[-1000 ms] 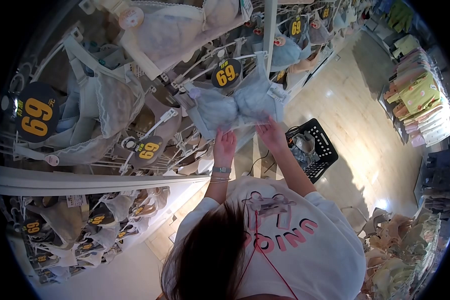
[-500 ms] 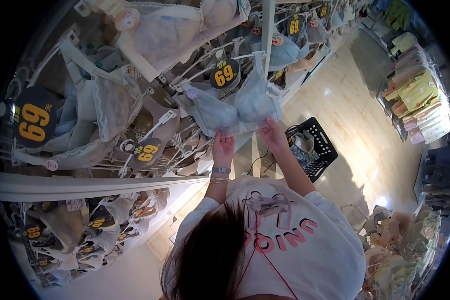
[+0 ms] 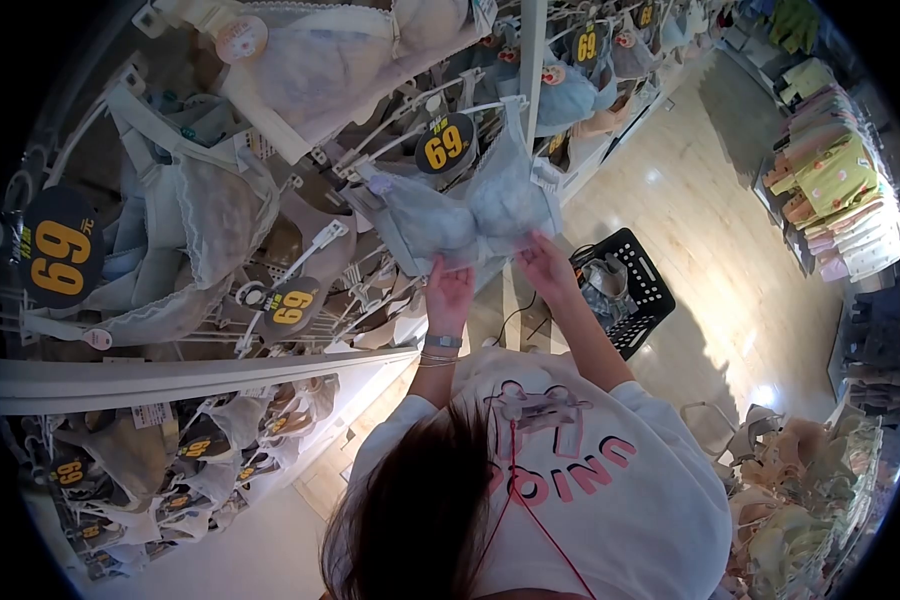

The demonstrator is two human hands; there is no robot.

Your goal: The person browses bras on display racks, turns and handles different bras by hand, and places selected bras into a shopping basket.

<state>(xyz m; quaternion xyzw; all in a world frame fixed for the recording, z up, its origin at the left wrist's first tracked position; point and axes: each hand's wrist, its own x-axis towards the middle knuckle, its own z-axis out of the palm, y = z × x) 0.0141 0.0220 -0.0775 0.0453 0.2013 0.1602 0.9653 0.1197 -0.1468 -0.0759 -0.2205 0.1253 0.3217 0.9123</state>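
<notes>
A light blue-grey bra (image 3: 440, 222) hangs from a rack rod at the centre, with a round black price tag (image 3: 445, 143) reading 69 just above it. My left hand (image 3: 450, 288), palm up, has its fingertips at the lower edge of the left cup. At the lower edge of the right cup, the fingers of my right hand (image 3: 542, 262) pinch the hem. Both hands are below the bra, a short way apart; the left wrist wears a watch (image 3: 442, 341) and bracelets.
More bras (image 3: 205, 215) hang at the left and top. A white shelf edge (image 3: 200, 381) crosses the lower left. Right of my arm, a black basket (image 3: 652, 300) holding garments stands on the floor (image 3: 715, 250). Folded clothes (image 3: 840, 185) and beige bras (image 3: 795, 480) line the right side.
The view has shifted slightly, with the left rack's upper bras and tags moving left. The bra's cups have changed shape a little between my hands, which stay at its lower edge.
</notes>
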